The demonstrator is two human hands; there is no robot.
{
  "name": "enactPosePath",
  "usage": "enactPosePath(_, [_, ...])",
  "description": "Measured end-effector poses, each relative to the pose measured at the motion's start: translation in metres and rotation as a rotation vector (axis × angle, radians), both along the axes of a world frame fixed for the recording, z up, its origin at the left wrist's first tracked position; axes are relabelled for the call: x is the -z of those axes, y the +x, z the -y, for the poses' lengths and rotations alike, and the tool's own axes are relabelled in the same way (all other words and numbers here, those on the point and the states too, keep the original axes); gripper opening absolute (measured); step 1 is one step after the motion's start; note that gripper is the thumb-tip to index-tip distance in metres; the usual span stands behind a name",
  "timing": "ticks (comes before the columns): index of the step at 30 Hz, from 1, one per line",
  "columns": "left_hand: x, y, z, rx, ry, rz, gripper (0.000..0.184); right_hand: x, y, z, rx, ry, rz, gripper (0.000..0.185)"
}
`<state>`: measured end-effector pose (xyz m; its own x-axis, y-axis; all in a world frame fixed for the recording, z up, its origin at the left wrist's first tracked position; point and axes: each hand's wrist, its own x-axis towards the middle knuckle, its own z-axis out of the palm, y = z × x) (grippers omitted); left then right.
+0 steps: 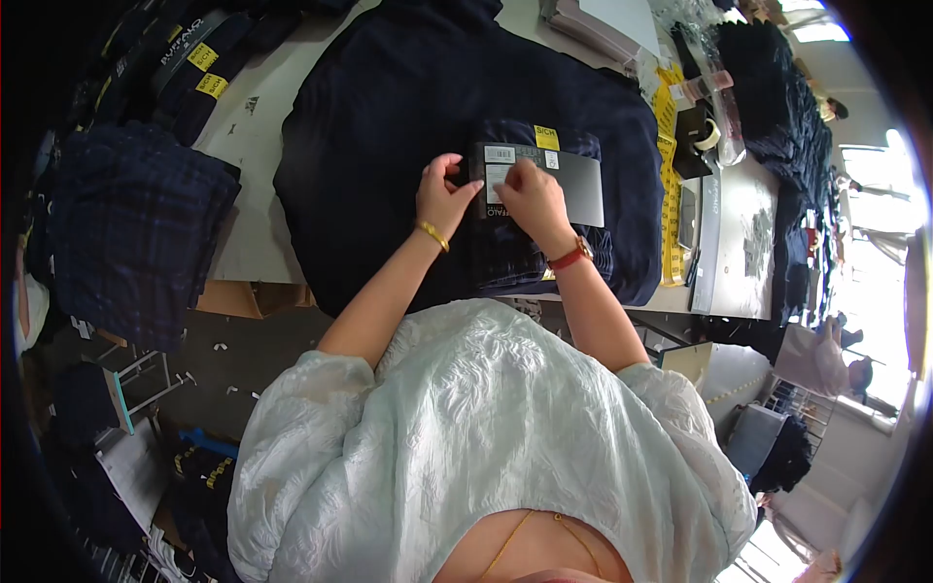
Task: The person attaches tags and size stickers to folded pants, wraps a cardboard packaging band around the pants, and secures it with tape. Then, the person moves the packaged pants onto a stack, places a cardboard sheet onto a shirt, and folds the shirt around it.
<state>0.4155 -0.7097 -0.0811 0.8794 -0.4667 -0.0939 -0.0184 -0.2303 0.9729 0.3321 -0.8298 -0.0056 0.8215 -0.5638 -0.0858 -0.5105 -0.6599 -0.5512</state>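
A folded dark plaid garment [501, 257] lies on a large spread of dark navy cloth [379, 126]. Around it is a grey card sleeve [581, 189] with a white barcode sticker; a yellow size sticker [546, 136] sits at its far edge. My right hand [535, 202] is over the sleeve with its fingers curled into a pinch, and what they hold, if anything, is hidden. At the left edge of the sleeve is my left hand [447, 199], thumb and forefinger apart, the thumb tip close to the card.
A stack of folded plaid garments [136, 214] stands at the left, with sleeved packs [194, 73] behind it. At the right are strips of yellow stickers [669, 185], a tape roll [708, 134] and a tall pile of dark garments [773, 97]. White sheets [607, 29] lie at the back.
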Motion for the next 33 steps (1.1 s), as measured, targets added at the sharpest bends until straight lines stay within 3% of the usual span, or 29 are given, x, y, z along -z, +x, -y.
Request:
enactPosePath(2, [-0.005, -0.020, -0.010, 0.005, 0.010, 0.049, 0.042, 0.010, 0.018, 0.001, 0.022, -0.028, 0.041, 0.026])
enactPosePath(4, [-0.002, -0.036, -0.016, 0.028, 0.102, 0.403, 0.038, 0.024, 0.034, 0.002, -0.088, -0.443, 0.149, 0.033])
enactPosePath(9, [0.004, -0.056, -0.027, 0.119, 0.242, 0.581, 0.034, 0.021, 0.067, 0.022, -0.039, -0.345, -0.029, 0.038])
enactPosePath(15, [0.004, -0.059, -0.034, 0.116, 0.205, 0.557, 0.030, 0.040, 0.087, 0.040, -0.008, -0.225, -0.034, 0.042])
enactPosePath(19, [0.005, -0.061, -0.044, 0.218, 0.286, 0.494, 0.029, 0.026, 0.079, 0.042, -0.175, -0.245, -0.027, 0.049])
enactPosePath(24, [0.005, -0.060, -0.048, 0.206, 0.217, 0.501, 0.027, 0.044, 0.079, 0.059, -0.201, -0.154, 0.065, 0.052])
enactPosePath(29, [-0.007, -0.062, -0.042, 0.074, 0.204, 0.234, 0.027, 0.030, 0.076, 0.052, -0.245, -0.275, 0.044, 0.050])
enactPosePath(33, [-0.008, -0.065, -0.034, 0.125, 0.373, 0.352, 0.030, 0.030, 0.079, 0.038, -0.256, -0.425, -0.012, 0.047])
